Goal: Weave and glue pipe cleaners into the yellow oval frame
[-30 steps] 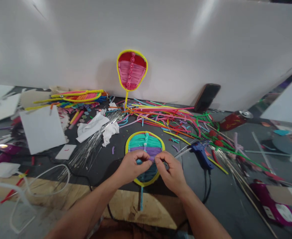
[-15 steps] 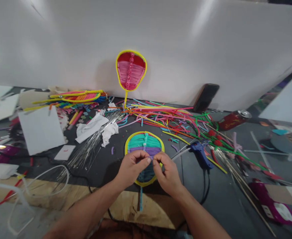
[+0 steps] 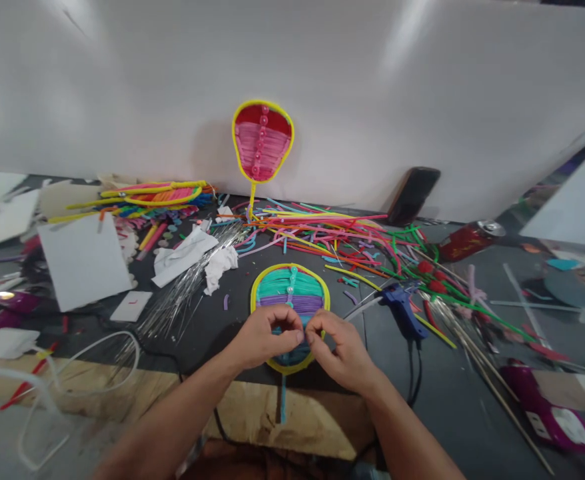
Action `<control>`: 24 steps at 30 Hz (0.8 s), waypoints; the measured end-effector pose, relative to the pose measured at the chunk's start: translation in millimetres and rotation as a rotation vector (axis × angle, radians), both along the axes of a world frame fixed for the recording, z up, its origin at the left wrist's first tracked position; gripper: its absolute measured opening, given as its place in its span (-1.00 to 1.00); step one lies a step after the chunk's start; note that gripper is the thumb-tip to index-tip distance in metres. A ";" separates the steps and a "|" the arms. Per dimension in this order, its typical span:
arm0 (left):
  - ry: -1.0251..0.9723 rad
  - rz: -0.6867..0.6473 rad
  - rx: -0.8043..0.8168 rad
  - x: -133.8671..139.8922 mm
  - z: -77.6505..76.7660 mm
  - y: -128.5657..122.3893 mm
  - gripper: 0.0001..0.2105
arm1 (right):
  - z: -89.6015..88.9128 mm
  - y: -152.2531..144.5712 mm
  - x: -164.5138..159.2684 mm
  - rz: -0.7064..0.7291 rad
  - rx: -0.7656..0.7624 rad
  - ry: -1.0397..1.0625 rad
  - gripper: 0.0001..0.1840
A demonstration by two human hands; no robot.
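A hand fan made of pipe cleaners [image 3: 288, 285] lies on the dark table, its yellow rim around bands of teal, purple and blue. Small beads run down its middle, and a blue handle [image 3: 283, 399] points toward me. Above the lower half of the fan, my left hand [image 3: 267, 335] is closed, thumb and index finger pinched. Close by on its right, my right hand [image 3: 340, 347] is closed in a pinch too, the fingertips of both almost touching. Whatever small thing they hold is too small to make out. Both hands cover part of the fan.
A blue glue gun [image 3: 403, 312] lies to the right, its cord running forward. Behind stand a pink fan [image 3: 262, 141], loose pipe cleaners [image 3: 322, 230], a phone [image 3: 414, 196] and a red can [image 3: 471, 241]. Crumpled paper [image 3: 221, 269] and metal wires [image 3: 172, 303] lie left.
Both hands have come slightly lower and nearer to me, still pinched together over the fan. A purple bit seen at the fingertips earlier is no longer distinguishable there.
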State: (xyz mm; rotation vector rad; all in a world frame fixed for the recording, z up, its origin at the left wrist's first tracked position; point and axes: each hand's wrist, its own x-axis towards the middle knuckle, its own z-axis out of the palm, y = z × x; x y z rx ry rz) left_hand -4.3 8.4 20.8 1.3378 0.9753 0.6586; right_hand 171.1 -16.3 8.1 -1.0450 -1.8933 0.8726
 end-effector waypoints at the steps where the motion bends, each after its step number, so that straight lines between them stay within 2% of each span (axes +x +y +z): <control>1: 0.002 -0.015 -0.033 -0.3 -0.1 0.2 -0.80 | 0.3 -0.2 -0.3 0.006 0.000 -0.003 -0.85; 6: -0.011 -0.060 -0.107 -0.8 -3.6 -0.4 -0.71 | 0.5 -0.4 -0.4 -0.050 -0.001 0.011 -0.84; 15: -0.126 0.162 -0.060 9.7 -11.0 -7.3 -0.66 | -7.1 -0.3 -8.7 -0.161 0.175 0.026 -0.87; 20: -0.226 0.231 -0.140 11.3 -17.0 -7.7 -0.69 | -8.7 -0.8 -8.8 -0.189 0.214 0.048 -0.89; 24: -0.312 0.286 -0.223 12.1 -19.3 -7.7 -0.71 | -7.9 0.0 -6.0 -0.203 0.219 0.068 -0.74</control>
